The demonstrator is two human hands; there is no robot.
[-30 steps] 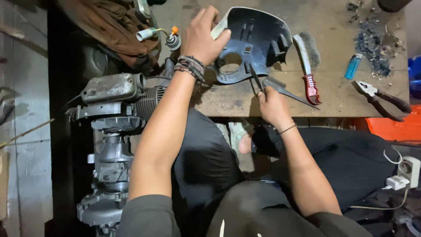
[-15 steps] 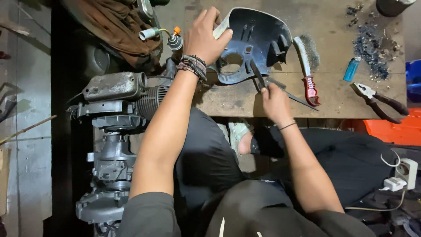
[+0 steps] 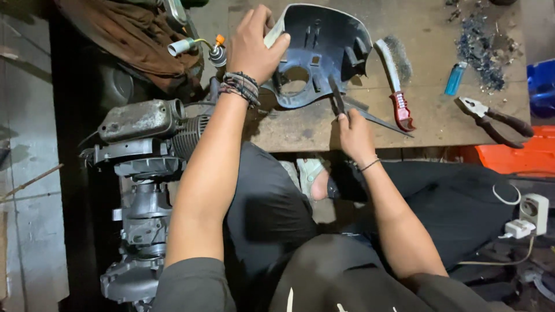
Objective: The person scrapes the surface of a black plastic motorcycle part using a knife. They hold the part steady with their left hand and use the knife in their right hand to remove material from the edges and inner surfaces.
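A dark plastic cover (image 3: 324, 55) with a round hole lies hollow side up on a worn wooden board (image 3: 439, 115). My left hand (image 3: 254, 46) grips its left rim, thumb and fingers wrapped over the edge. My right hand (image 3: 354, 136) holds a thin dark tool (image 3: 336, 98) by its handles, its tip reaching into the cover near the hole. A beaded bracelet sits on my left wrist.
A wire brush with red handle (image 3: 396, 86), a blue lighter (image 3: 455, 78), pliers (image 3: 491, 120) and dark debris lie on the board. A grey engine (image 3: 144, 173) stands at left, a brown cloth above it. An orange box (image 3: 520, 159) and a power strip (image 3: 529, 219) are at right.
The view has shifted slightly. My right hand has moved the thin tool a little further up into the cover. My left hand keeps its grip on the rim.
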